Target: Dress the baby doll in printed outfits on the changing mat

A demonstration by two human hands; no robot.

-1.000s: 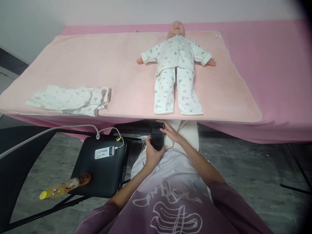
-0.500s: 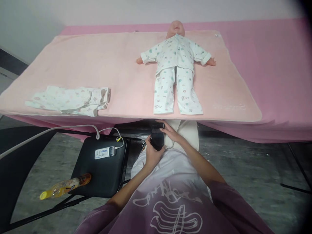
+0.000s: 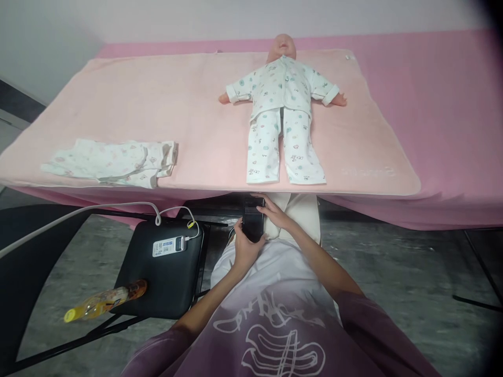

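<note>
A dark phone [image 3: 253, 220] rests upright in my lap, below the table's front edge. My left hand [image 3: 247, 243] wraps round its lower left corner, and my right hand [image 3: 273, 212] grips its upper right side. On the table lies a baby doll [image 3: 283, 47] on its back, arms spread, dressed in a white patterned top [image 3: 279, 86] and matching white patterned trousers [image 3: 265, 146]. Folded patterned clothes [image 3: 110, 159] lie at the table's front left.
The table bears a light pink mat [image 3: 196, 120] over a darker pink cloth [image 3: 444, 120]. At the lower left, a black stool [image 3: 168, 283] holds a white power bank [image 3: 168, 246] with a cable [image 3: 78, 212] and a yellow-capped bottle [image 3: 102, 301].
</note>
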